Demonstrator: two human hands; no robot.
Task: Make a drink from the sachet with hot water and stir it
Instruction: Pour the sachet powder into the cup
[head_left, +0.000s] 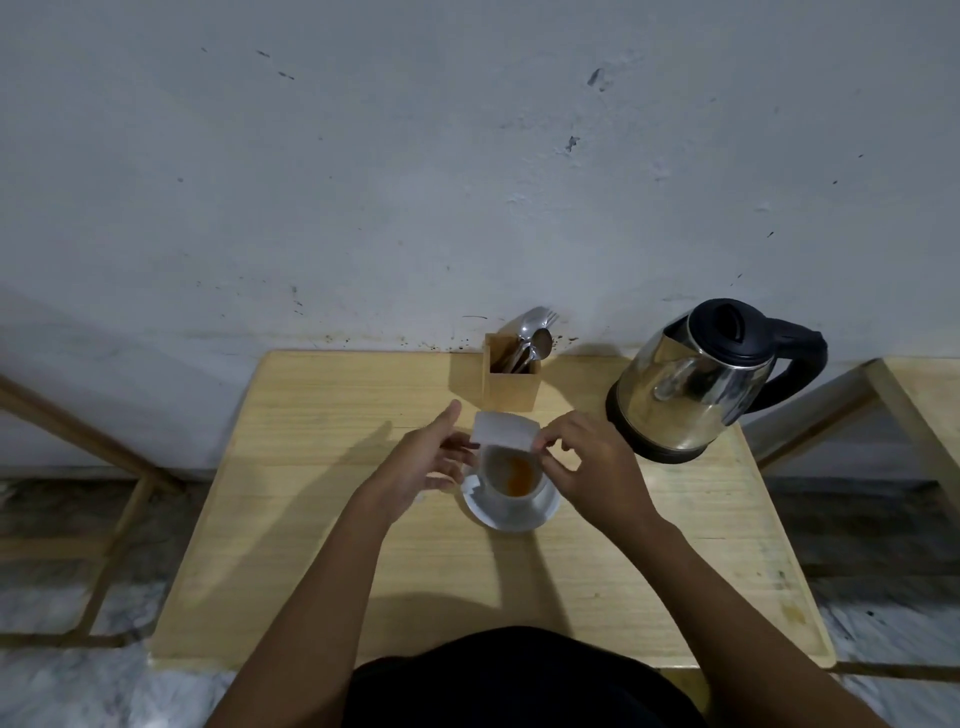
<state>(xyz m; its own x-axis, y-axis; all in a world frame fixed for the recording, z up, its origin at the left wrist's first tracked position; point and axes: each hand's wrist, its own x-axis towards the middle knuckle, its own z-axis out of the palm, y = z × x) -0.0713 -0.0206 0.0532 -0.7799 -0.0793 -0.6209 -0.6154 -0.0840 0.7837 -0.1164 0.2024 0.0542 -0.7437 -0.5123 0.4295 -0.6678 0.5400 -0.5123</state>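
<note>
A white cup (506, 501) stands on a white saucer (545, 509) in the middle of the wooden table (322, 519). Orange-brown powder (519, 475) lies inside the cup. A white sachet (506, 431) is held tipped over the cup's far rim. My left hand (431, 457) grips the sachet's left end with the thumb raised. My right hand (587, 457) pinches its right end. A small torn white scrap (471, 487) rests on the saucer's left side.
A steel electric kettle (696, 384) with a black lid and handle stands at the back right. A wooden holder (511, 371) with spoons and a fork sits behind the cup by the wall. Other wooden frames flank the table.
</note>
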